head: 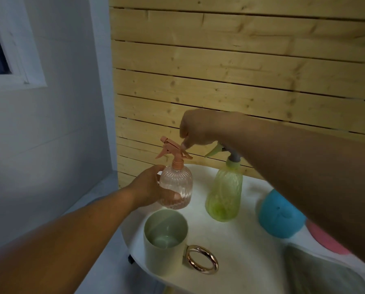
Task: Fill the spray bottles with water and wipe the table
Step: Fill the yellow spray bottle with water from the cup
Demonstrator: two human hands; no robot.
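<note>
A clear pink spray bottle (178, 187) with a pink trigger head stands upright at the far left of the white table (236, 257). My left hand (150, 185) grips its ribbed body from the left. My right hand (198, 128) hovers just above the trigger head with its fingers curled downward. One fingertip touches the rear of the head, and I cannot tell whether it pinches it. A green spray bottle (225, 194) with a grey and green head stands upright to the right, partly behind my right forearm.
A pale green mug (162, 249) with a gold ring handle holds a little water near the table's front left edge. A blue rounded object (279, 215), something pink (325, 240) and a grey cloth (317, 272) lie at the right. A wooden slat wall stands behind.
</note>
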